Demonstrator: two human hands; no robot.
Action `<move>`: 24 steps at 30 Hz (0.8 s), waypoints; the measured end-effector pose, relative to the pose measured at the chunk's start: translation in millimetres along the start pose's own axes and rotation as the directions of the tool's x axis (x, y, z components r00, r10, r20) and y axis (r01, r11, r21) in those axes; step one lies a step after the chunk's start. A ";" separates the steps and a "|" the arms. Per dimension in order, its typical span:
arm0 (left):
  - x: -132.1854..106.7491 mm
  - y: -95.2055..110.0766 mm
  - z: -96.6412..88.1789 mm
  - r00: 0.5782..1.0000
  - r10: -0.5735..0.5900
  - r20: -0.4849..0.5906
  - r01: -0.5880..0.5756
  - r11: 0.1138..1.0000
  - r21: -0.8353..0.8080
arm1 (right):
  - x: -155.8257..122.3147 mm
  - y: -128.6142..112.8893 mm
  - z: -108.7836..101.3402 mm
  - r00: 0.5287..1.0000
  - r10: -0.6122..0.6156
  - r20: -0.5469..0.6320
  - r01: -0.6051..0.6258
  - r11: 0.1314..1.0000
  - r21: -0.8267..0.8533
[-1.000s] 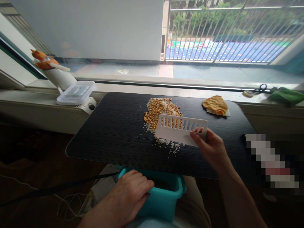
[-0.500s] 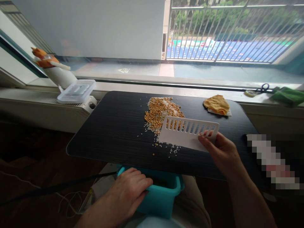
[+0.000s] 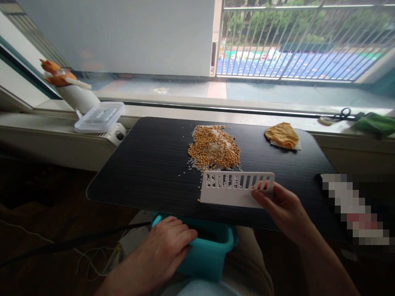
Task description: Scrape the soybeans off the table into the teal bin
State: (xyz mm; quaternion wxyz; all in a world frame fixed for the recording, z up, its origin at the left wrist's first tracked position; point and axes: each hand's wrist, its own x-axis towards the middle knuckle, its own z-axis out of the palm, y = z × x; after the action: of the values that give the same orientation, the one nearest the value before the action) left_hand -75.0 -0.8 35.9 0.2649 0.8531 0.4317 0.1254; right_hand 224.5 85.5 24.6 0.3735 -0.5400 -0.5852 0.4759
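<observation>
Two objects are held. By the right hand (image 3: 285,207), extended from the lower right with the forearm slanted inward, a white slotted plate (image 3: 228,196) is pinched at its right end, the thumb laid on the near face and the fingers passed behind. By the left hand (image 3: 171,242), placed low with its back upward, the rim of a turquoise bin (image 3: 205,263) is clasped under curled fingers, below the near edge of a dark table (image 3: 132,164). The plate is positioned just in front of a heap of yellow beans and white grains (image 3: 214,148); through its slots, loose grains are seen. To the heap's right, an orange cloth (image 3: 281,135) is laid on the table.
</observation>
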 end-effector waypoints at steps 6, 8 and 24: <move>-1.8 -2.5 -1.2 1.000 0.003 0.000 -0.003 1.000 0.009 | 2.1 -3.9 10.4 0.998 -0.042 -0.038 0.043 0.999 0.030; -2.6 -2.0 -2.0 1.000 -0.007 0.006 0.007 1.000 0.017 | 4.2 -6.7 16.9 0.999 -0.038 -0.016 0.038 0.999 0.029; 0.8 1.5 -1.5 0.999 -0.032 0.033 0.032 0.999 -0.013 | 42.9 -8.8 2.0 0.927 -0.068 -0.368 0.058 0.998 -0.039</move>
State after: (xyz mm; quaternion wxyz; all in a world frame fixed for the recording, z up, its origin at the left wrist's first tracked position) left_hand -74.2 -0.4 37.9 0.2796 0.8462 0.4401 0.1100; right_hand 214.2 127.8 29.2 0.4845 -0.6057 -0.5281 0.3457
